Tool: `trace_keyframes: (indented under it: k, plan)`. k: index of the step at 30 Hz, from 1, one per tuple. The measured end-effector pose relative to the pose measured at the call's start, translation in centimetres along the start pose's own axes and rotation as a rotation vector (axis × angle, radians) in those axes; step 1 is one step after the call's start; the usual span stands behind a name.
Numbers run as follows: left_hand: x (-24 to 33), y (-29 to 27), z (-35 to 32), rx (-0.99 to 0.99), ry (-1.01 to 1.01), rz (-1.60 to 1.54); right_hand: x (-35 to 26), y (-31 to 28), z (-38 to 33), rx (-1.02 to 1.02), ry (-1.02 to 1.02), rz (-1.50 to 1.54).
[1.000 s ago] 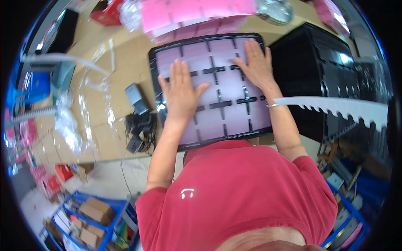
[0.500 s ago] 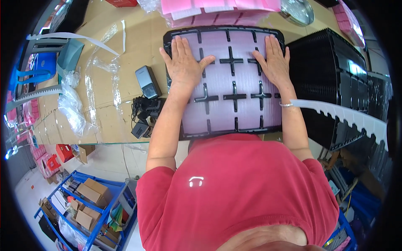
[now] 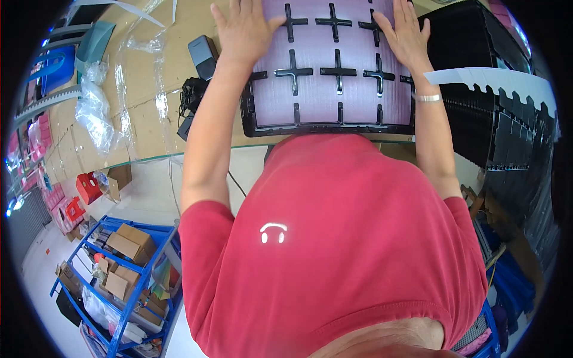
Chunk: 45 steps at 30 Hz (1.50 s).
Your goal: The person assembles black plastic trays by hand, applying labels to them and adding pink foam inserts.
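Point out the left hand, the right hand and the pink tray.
left hand [image 3: 243, 33], head view, back of the hand
right hand [image 3: 404, 33], head view, back of the hand
pink tray [image 3: 316, 98], head view, bare pink panel between black crosses

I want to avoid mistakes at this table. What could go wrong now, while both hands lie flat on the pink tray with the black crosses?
1. The tray lies close to the table edge; pushed by the left hand or right hand, it might slide off.
2. The black cables and loose plastic film lie beside the left forearm and could perhaps snag.
3. The white toothed strip juts near the right wrist and may scratch it.
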State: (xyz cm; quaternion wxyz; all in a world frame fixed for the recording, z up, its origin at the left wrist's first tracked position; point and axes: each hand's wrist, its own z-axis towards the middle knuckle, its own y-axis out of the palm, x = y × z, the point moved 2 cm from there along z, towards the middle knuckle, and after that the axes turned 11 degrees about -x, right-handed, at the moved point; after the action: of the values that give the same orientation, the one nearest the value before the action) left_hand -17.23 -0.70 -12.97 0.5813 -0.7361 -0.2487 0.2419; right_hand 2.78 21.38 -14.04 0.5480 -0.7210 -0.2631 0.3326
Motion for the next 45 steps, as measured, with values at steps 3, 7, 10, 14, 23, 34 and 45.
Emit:
trace_keyframes:
  k: [3, 7, 10, 14, 23, 34, 45]
  plan:
    - [0.5, 0.5, -8.4, 0.156, 0.286, 0.111, 0.2, 1.4, -5.8, 0.232, -0.307, 0.070]
    - [2.3, 3.0, -17.7, -0.160, 0.402, -0.160, -1.4, 1.3, -15.9, 0.004, -0.254, 0.078]
    - [2.4, 4.1, -19.0, -0.143, 0.306, -0.198, -0.5, 4.5, -19.5, -0.077, -0.180, -0.046]
    - [1.7, 4.4, -19.6, -0.184, 0.173, -0.035, -0.1, 4.1, -20.4, -0.087, -0.041, -0.199]
    - [1.3, 3.3, -20.3, -0.098, 0.217, 0.046, -1.4, 2.3, -21.5, -0.041, -0.085, -0.056]
    - [1.2, 4.3, -19.9, -0.149, 0.164, 0.114, -1.7, 2.3, -21.9, -0.029, -0.035, -0.098]
    - [-1.5, 3.9, -16.2, -0.072, -0.057, -0.606, 2.6, 3.5, -18.8, 0.083, 0.378, 0.629]
